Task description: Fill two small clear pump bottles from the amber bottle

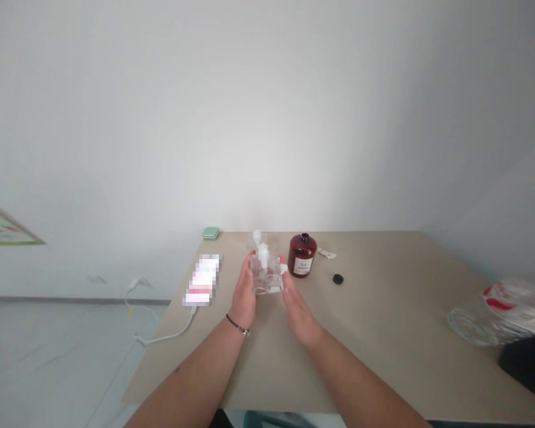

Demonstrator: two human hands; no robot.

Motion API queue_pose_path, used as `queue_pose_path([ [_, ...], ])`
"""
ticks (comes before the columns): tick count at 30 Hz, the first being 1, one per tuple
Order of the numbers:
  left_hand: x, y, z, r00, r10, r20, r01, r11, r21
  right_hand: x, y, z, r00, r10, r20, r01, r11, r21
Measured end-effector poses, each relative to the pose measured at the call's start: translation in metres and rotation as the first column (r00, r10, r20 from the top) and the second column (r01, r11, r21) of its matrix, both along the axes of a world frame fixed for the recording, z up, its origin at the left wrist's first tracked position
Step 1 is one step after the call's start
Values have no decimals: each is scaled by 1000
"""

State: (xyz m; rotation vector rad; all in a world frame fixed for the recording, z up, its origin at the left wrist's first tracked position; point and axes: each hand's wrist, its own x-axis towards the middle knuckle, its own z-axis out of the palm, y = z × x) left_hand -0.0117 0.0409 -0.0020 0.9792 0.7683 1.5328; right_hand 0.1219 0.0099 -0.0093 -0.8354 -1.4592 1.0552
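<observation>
Head view: the left hand point(244, 296) and right hand point(301, 312) flank a clear pump bottle point(267, 282) over the middle of the beige tabletop point(383, 339); I cannot tell whether it is lifted. The fingers point(246, 273) lie nearly straight, pressed to its sides rather than wrapped around. A second white top point(257, 236) shows just behind. The step in hand looks like steadying the bottle two-handed; any next move would call for even pressure from both sides. Just right stands an uncapped dark-red bottle point(302, 254), a black cap point(337, 279) near it. A phone point(203, 280) on a white cable point(172, 337) lies left. Behind rises a plain pale wall point(294, 119); marbled floor point(49, 362) shows at left.
</observation>
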Motion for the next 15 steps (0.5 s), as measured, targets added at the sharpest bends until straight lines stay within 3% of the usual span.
queue_pose_path([
  [2,2,-3,-3,996,-79,42,79,997,8,-2,-2,-2,998,-3,63,0,999,37],
  [6,5,-7,-1,994,-103,22,103,995,-11,-2,0,-4,991,-61,120,52,996,77],
  [15,4,-10,9,951,-264,163,264,964,19,4,-1,4,993,-98,63,96,995,38],
])
